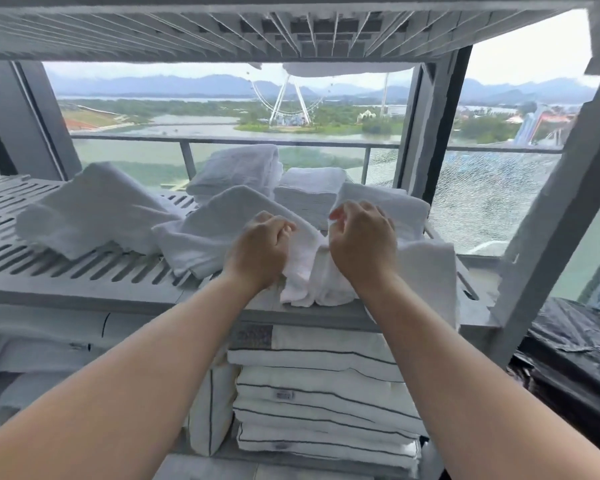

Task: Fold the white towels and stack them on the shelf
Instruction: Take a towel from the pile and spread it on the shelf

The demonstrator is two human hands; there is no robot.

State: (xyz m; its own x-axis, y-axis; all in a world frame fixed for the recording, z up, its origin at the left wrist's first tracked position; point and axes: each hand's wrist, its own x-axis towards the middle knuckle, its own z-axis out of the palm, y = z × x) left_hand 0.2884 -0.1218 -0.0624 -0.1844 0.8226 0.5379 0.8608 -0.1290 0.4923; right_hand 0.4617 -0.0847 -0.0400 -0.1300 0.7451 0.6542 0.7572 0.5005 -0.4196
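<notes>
Head camera: a white towel (pixel 305 271) is held bunched between the left grip (pixel 260 252) and the right grip (pixel 361 249), both clenched on its cloth (fingers curled in). It is seen crumpled at the front edge of the slatted shelf (pixel 84 275), with folded towels (pixel 309 188) behind.

No legible text. Small grey tags (pixel 284 395) on striped folded linens (pixel 326 386) too blurred to read.

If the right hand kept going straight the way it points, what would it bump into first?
Probably the folded towel stack just behind the towel that the right hand grips; depth is hard to judge here.
</notes>
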